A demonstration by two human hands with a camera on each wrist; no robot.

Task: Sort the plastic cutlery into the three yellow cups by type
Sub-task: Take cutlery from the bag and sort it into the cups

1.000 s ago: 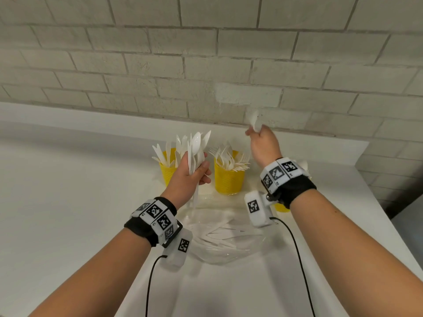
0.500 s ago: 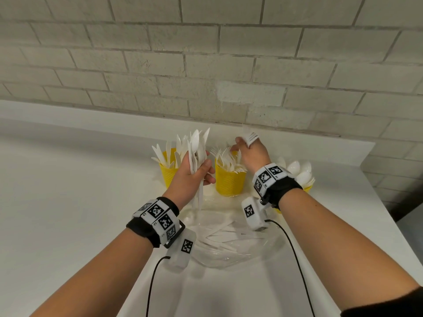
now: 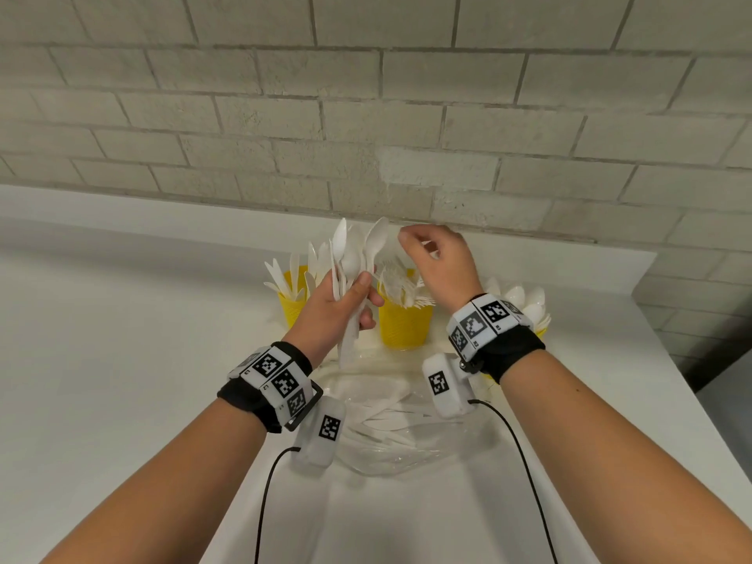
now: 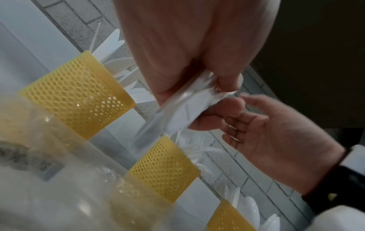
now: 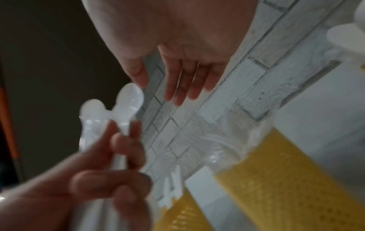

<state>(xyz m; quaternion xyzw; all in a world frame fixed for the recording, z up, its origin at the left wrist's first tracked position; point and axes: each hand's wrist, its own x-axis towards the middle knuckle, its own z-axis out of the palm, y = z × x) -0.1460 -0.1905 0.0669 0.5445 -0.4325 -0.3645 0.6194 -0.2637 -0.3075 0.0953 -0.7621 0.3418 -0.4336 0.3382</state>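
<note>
My left hand (image 3: 346, 307) grips an upright bundle of white plastic cutlery (image 3: 350, 258), with spoon bowls and knife blades sticking up. My right hand (image 3: 431, 254) hovers just right of the spoon tips, its fingers (image 5: 177, 87) relaxed and empty. Behind the hands stand three yellow mesh cups. The left cup (image 3: 292, 311) holds knives and the middle cup (image 3: 403, 323) holds forks. The right cup (image 4: 225, 218) holds spoons (image 3: 525, 299) and is mostly hidden by my right wrist in the head view.
A clear plastic bag (image 3: 390, 417) with several loose white cutlery pieces lies on the white table (image 3: 122, 360) between my forearms. A brick wall (image 3: 366, 116) rises close behind the cups. The table's right edge (image 3: 691, 400) is near.
My right hand had a white piece, lowered it at the middle cup, and has now risen empty to the top of the bundle. My left hand stays on the bundle.
</note>
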